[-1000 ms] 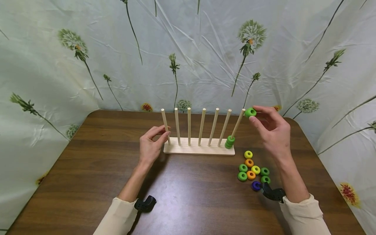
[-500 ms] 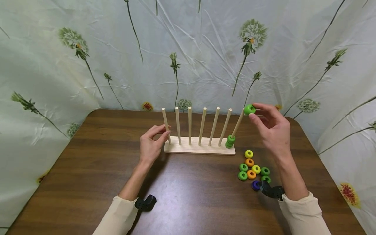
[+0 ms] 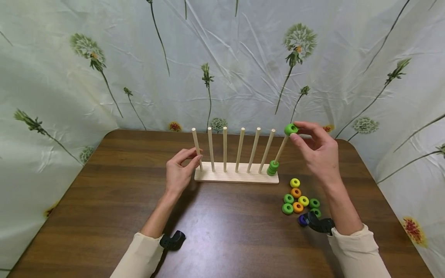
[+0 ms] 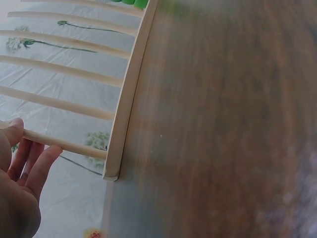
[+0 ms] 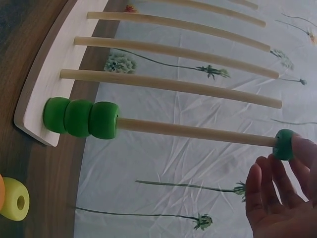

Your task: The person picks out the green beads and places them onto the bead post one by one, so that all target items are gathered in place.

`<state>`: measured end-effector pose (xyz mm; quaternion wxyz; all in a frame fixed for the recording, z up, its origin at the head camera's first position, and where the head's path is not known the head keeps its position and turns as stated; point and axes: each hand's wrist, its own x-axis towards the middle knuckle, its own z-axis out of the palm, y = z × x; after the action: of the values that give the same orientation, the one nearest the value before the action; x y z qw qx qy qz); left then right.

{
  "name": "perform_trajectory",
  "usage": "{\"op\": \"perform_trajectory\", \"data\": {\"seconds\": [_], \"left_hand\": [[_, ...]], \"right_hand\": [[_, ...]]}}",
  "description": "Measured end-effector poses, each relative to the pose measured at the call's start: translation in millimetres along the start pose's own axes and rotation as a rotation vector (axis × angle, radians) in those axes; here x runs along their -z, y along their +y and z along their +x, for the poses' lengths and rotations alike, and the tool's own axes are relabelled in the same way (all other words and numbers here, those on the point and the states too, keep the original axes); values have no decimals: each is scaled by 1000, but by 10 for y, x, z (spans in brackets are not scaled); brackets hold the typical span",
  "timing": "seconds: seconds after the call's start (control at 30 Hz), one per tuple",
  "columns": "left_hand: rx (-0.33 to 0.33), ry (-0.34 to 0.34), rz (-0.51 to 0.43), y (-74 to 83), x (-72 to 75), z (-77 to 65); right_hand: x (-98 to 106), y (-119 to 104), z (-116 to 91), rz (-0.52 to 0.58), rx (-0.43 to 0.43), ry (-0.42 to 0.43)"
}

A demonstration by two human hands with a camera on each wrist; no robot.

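My right hand (image 3: 318, 154) pinches a green wooden ring (image 3: 290, 129) between thumb and fingers at the top of the rightmost peg. In the right wrist view this green ring (image 5: 284, 145) sits at the tip of that peg (image 5: 198, 132). Three green beads (image 5: 79, 117) are stacked at the bottom of the same peg, against the base. With thumb and fingertips, my left hand (image 3: 180, 170) holds the leftmost peg (image 3: 196, 141) of the wooden stand (image 3: 236, 177). Its thumb and fingers lie on either side of the peg (image 4: 74, 148) in the left wrist view.
On the brown table (image 3: 104, 216), right of the stand, lie loose rings: yellow (image 3: 294, 183), orange (image 3: 296, 193), green (image 3: 287, 209) and a dark blue one (image 3: 303, 220) partly behind the right wrist camera (image 3: 320, 224). A flowered curtain (image 3: 167, 77) hangs behind the table.
My right hand has moved slightly left and up, bringing the green ring from beside the rightmost peg onto its top. The left hand stays on the leftmost peg.
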<state>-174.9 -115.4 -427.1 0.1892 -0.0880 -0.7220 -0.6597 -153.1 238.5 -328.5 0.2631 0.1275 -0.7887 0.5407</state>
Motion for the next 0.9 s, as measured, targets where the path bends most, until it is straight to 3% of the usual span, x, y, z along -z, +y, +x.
{"op": "perform_trajectory", "data": {"seconds": [0.4, 0.9], "left_hand": [[1, -1, 0, 7, -7, 2], [-3, -13, 25, 16, 0, 6]], "right_hand": [[100, 40, -63, -32, -67, -50], [347, 235, -312, -111, -94, -161]]}}
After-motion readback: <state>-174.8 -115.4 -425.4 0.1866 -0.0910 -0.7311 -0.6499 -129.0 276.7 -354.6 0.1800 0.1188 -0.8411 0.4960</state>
